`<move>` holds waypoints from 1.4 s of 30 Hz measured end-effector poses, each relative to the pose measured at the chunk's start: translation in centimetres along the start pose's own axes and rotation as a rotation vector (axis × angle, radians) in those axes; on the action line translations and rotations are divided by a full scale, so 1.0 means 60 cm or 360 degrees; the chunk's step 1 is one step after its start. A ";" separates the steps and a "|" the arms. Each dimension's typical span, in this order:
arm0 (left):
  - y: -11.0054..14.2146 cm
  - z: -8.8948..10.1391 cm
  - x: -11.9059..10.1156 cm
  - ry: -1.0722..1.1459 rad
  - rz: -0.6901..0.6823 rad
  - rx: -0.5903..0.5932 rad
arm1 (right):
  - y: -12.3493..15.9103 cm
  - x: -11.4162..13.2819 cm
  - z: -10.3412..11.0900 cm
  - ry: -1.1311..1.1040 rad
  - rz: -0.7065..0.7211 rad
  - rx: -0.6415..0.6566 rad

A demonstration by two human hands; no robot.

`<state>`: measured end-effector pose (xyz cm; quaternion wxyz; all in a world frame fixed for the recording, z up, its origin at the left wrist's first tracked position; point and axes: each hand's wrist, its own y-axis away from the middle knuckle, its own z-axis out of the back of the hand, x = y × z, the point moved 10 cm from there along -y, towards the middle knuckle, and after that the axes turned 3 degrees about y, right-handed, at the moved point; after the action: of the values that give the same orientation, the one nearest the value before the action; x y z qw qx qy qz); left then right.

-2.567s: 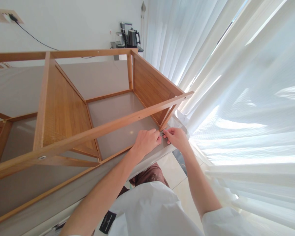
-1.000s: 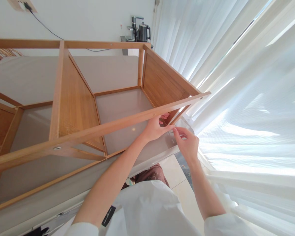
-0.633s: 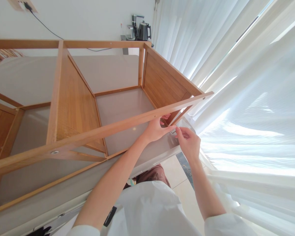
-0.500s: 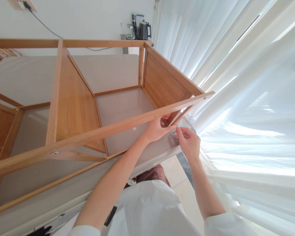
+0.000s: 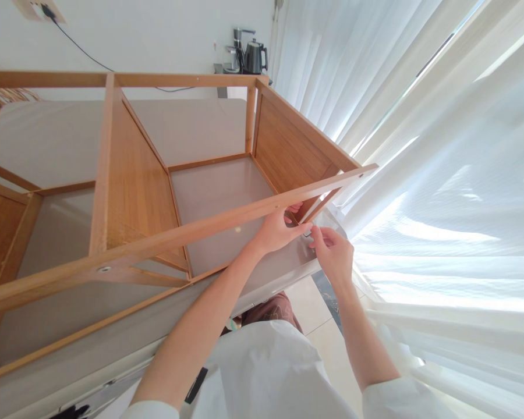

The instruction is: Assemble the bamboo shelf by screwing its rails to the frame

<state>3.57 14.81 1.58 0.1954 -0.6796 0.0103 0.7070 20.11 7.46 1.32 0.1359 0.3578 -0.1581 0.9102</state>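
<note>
A wooden shelf frame (image 5: 227,224) with panels lies on the grey table. At its near right corner, my left hand (image 5: 277,233) is wrapped round the lower part, fingers behind the rail and thumb stretched toward the corner. Beside that thumb my right hand (image 5: 334,250) is closed in a pinch. Between its fingertips and the corner shows a thin, dark, bent hex key (image 5: 308,234); most of it is hidden by the fingers. The front rail (image 5: 323,187) slants above my left hand, its right end sticking out past the end panel (image 5: 288,145).
A grey tabletop (image 5: 218,192) lies under the frame. White curtains (image 5: 428,192) hang close on the right. A dark kettle (image 5: 255,57) stands on a stand at the back by the wall. A black cable (image 5: 78,46) runs from the wall socket (image 5: 39,9).
My right hand has shifted very slightly to the left, still pinching. The front rail's right end has moved slightly left; my left hand stays at the corner.
</note>
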 end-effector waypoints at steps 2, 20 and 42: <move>0.000 0.000 0.000 0.0009 -0.0002 0.0000 | 0.000 0.008 0.005 0.0076 0.0109 -0.0069; 0.001 -0.001 0.003 0.0027 0.0041 0.0020 | -0.006 0.003 0.010 0.0038 0.0144 -0.0106; 0.002 0.001 0.001 0.0017 0.0022 0.0029 | 0.000 -0.014 -0.001 -0.0158 -0.0039 -0.0110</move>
<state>3.47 14.73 1.50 0.1967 -0.6815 0.0224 0.7045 20.68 7.40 0.69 0.1513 0.3994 -0.1915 0.8837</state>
